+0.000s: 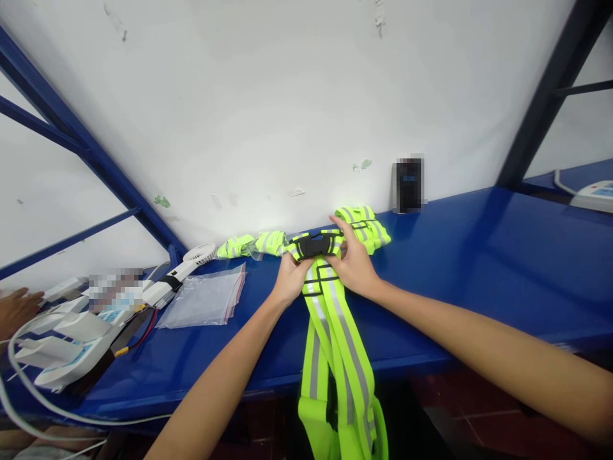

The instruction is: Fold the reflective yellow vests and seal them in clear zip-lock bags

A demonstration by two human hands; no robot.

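Holding straps (338, 306) (both hands (357, 263))

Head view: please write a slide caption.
Left hand and right hand hold reflective yellow-green straps at a black buckle over a blue table.

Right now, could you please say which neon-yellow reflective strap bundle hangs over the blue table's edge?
The long bundle held in the left hand and right hand, black plastic buckle showing; the other bundles lie wholly on the table.
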